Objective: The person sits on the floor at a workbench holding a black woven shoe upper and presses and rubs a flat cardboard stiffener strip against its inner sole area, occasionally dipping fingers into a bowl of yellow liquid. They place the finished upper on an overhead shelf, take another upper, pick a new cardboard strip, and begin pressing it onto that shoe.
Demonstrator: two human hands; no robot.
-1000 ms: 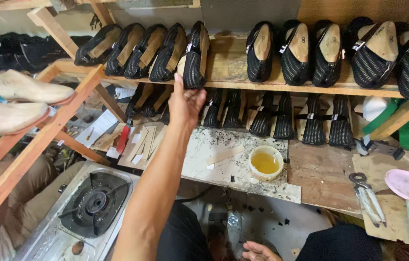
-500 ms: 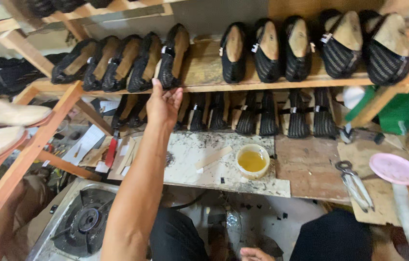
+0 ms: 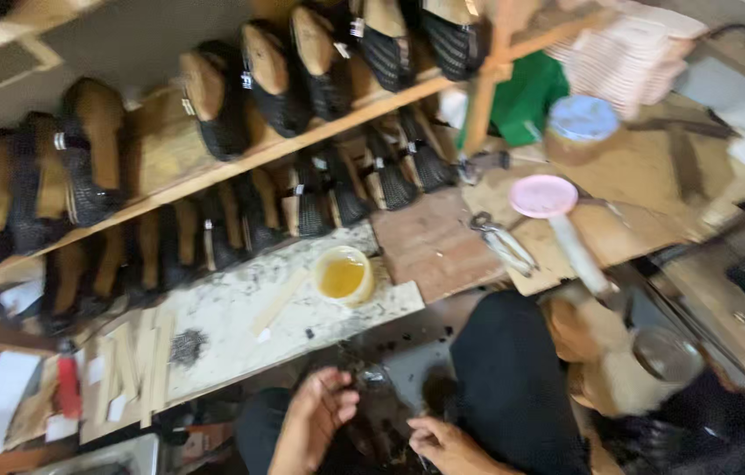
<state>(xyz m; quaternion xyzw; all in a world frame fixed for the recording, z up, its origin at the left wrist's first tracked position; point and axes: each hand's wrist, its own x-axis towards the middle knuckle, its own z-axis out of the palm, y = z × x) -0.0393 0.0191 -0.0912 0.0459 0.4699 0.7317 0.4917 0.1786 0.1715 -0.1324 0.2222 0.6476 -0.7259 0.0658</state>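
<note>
My left hand (image 3: 315,420) is low over my lap, fingers spread, holding nothing. My right hand (image 3: 445,444) is beside it at the bottom edge, fingers curled towards dark scraps between my knees; blur hides whether it grips anything. Both hands are nearest to my black trousers (image 3: 504,378). In front of them, a white cup of yellow glue (image 3: 342,275) stands on a speckled white board (image 3: 241,317). Black woven shoes on wooden lasts (image 3: 276,79) line the upper shelf, out of reach of both hands.
A second row of shoes (image 3: 320,202) sits under the wooden shelf (image 3: 214,171). Pincers (image 3: 504,242), a pink lid (image 3: 544,195), a blue-lidded jar (image 3: 582,123) and a green bag (image 3: 526,92) lie right. Wooden sticks (image 3: 135,352) lie left, a metal tin (image 3: 663,354) by my right knee.
My left hand has come down from the shoe on the upper shelf to my lap and let go. The view has swung right and tilted.
</note>
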